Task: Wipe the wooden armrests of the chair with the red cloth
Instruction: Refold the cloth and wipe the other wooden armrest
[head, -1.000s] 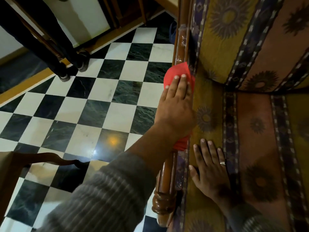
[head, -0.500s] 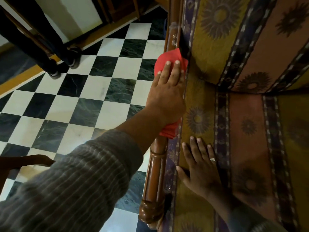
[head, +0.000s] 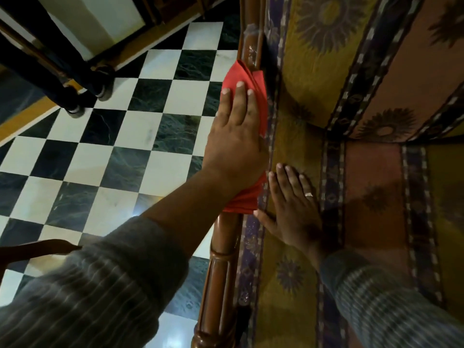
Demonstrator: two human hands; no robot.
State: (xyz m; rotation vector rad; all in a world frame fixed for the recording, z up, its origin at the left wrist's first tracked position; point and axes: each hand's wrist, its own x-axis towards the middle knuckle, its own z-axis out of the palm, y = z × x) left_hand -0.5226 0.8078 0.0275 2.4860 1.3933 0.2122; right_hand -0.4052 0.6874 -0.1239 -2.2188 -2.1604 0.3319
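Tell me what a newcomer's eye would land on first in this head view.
The red cloth stands out first, pressed flat by the left hand onto the wooden armrest running up the middle of the view. Left of it, the black-and-white checkered floor fills the frame. To the right, the right hand, wearing a ring, lies flat on the patterned seat cushion.
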